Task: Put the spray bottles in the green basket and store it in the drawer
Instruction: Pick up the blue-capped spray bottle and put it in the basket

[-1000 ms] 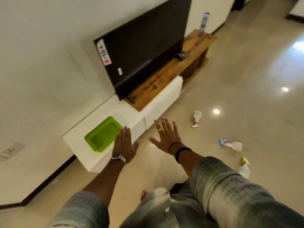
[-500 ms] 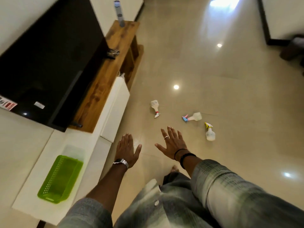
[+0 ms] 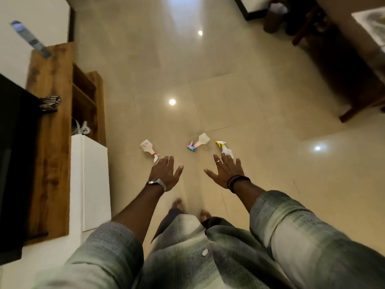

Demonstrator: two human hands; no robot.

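Observation:
Three small white spray bottles lie on the beige tiled floor ahead of me. The one with a red-and-white nozzle is on the left, the one with a blue-and-pink nozzle in the middle, the one with a yellow nozzle on the right. My left hand hovers open just short of the red-nozzle bottle. My right hand is spread open, its fingertips overlapping the yellow-nozzle bottle's base in the image. The green basket is out of view.
A white drawer unit and a wooden TV stand with a black TV run along the left. A tall grey bottle stands at the stand's far end. Dark wooden furniture fills the upper right. My bare feet show below.
My view has swung right, off the white unit and the green basket, toward the floor. The spray bottles now lie just beyond my outstretched open hands.

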